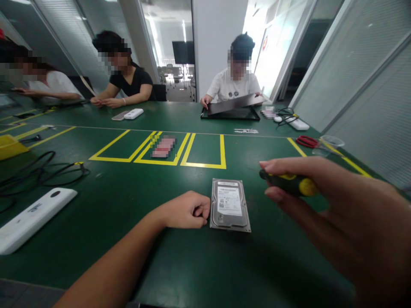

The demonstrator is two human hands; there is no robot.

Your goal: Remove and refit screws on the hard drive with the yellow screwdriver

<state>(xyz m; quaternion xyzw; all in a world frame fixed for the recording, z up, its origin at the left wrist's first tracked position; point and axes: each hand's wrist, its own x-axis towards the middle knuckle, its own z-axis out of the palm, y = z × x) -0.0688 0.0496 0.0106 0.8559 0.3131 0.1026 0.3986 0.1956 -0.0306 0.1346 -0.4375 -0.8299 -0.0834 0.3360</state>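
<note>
A silver hard drive [230,203] with a white label lies flat on the green table. My left hand [189,209] rests on the table at the drive's left edge, its fingers curled into a loose fist with nothing showing in it. Raised at the right, close to the camera, my right hand [340,209] pinches a black and yellow screwdriver [289,182] by its handle between thumb and fingers. No shaft or tip of it shows clearly. The screwdriver is apart from the drive.
Yellow tape boxes [205,164] mark the table beyond the drive; one holds a pink blurred item [163,147]. White power banks [35,220] and black cables [45,175] lie left. Red-handled pliers [306,141] and a clear dish [332,142] are right. A co-worker opposite [236,87] holds a dark panel.
</note>
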